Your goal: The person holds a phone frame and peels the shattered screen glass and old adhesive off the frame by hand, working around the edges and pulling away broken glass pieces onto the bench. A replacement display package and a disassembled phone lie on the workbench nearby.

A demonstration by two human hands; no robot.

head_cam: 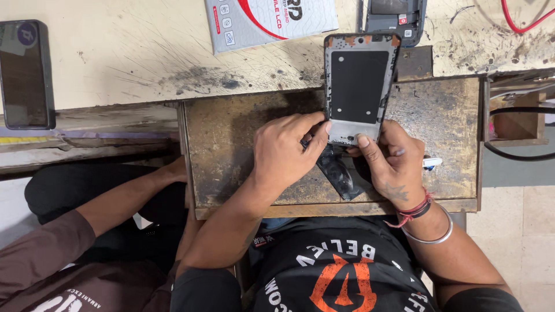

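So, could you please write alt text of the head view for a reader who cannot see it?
A person's left hand and right hand grip the lower end of an opened phone frame, grey with a black panel, over a worn wooden drawer. A black phone and a white box lie on the scratched bench; another person's arm rests alongside.

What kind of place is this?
Probably a phone repair bench: both hands hold an opened phone frame over a worn wooden stand, with another phone and a parts box nearby.

Even overhead light, soft shadows, sharp, slight edge distortion
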